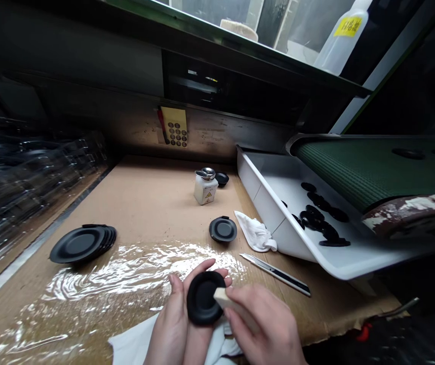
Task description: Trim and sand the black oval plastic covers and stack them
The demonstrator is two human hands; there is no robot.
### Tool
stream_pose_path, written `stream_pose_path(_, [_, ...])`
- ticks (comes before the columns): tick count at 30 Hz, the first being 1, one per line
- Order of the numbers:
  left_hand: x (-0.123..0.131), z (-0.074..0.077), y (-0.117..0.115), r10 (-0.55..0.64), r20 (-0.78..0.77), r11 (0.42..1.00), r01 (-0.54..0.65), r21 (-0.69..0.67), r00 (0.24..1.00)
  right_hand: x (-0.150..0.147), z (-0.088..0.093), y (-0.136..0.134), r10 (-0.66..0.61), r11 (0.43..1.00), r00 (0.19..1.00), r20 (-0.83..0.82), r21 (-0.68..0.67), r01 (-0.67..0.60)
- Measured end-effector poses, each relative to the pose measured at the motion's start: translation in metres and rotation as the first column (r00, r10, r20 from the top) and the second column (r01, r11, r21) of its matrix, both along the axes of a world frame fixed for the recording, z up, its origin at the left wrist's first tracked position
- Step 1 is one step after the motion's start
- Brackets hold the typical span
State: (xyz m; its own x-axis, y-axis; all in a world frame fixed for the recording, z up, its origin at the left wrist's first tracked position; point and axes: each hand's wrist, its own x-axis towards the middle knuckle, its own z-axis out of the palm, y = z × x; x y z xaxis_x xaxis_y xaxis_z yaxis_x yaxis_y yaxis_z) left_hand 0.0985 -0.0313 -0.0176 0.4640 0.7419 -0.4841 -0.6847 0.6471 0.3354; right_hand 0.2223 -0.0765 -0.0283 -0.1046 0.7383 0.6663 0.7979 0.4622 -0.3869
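Observation:
Over the taped cardboard, my left hand holds a black round, dish-shaped part on its palm and fingers. Between the thumb and fingers of my right hand is a cream-coloured block, its end against the part's right edge. Under my hands lies a white cloth. Just beyond them sits another black dish-shaped part. To the right are a crumpled white cloth and a utility knife. A fanned stack of black parts rests at the left.
A white pump bottle stands at the back beside one more black part. At right, a white tray holds several black pieces below a green conveyor belt. Clear plastic trays line the left side.

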Motion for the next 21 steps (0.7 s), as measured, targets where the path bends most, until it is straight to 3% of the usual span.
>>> stream_pose_path(3, [0.004, 0.000, -0.001, 0.016, 0.012, 0.999, -0.016, 0.033, 1.000, -0.002, 0.001, 0.005, -0.092, 0.995, 0.993, -0.079, -0.038, 0.089])
stream_pose_path(7, [0.004, -0.001, -0.002, 0.026, -0.030, 0.998, -0.024, 0.060, 0.999, -0.027, -0.007, 0.014, -0.148, 0.989, 0.976, -0.158, -0.037, 0.144])
stream_pose_path(11, [0.001, -0.002, -0.002, 0.023, -0.112, 0.999, -0.018, 0.048, 0.993, -0.042, -0.013, 0.013, -0.137, 0.988, 0.978, -0.156, 0.052, 0.147])
stream_pose_path(16, [0.002, -0.002, -0.001, 0.015, -0.100, 0.999, -0.012, 0.033, 0.995, -0.017, 0.001, 0.003, 0.017, 1.000, 0.998, 0.058, 0.018, -0.018])
stream_pose_path(21, [0.003, 0.000, -0.001, 0.033, -0.021, 0.997, -0.032, 0.069, 0.999, 0.016, 0.014, -0.002, -0.013, 0.996, 0.997, 0.074, -0.082, 0.019])
